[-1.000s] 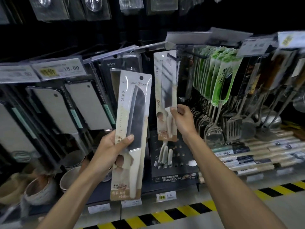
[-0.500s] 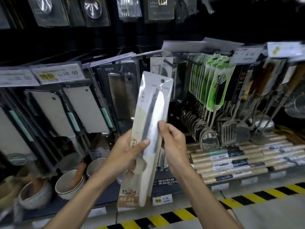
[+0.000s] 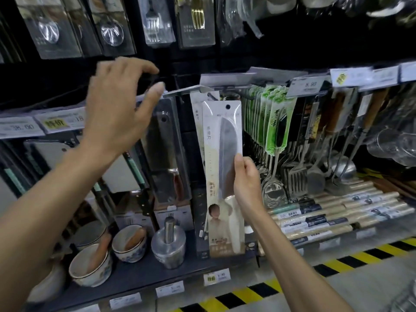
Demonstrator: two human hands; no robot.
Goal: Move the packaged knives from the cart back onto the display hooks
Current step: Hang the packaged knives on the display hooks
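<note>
Against the dark shop display wall [image 3: 315,41], right of centre, the long cream card pack holding a steel-bladed, white-handled knife [image 3: 221,167] stands upright, overlapping a matching pack [image 3: 196,122] behind it. The left hand [image 3: 117,109], raised at the left, is spread wide and holds nothing, while the right hand [image 3: 246,183] pinches the front pack's right edge. That pack's hang hole sits just beside the black wire hook [image 3: 210,95].

Ceramic bowls [image 3: 90,266] and metal mortar [image 3: 168,242] on lower shelf [image 3: 139,281], hanging spatulas [image 3: 296,179], rolling pins [image 3: 337,213], striped floor tape [image 3: 247,293]
</note>
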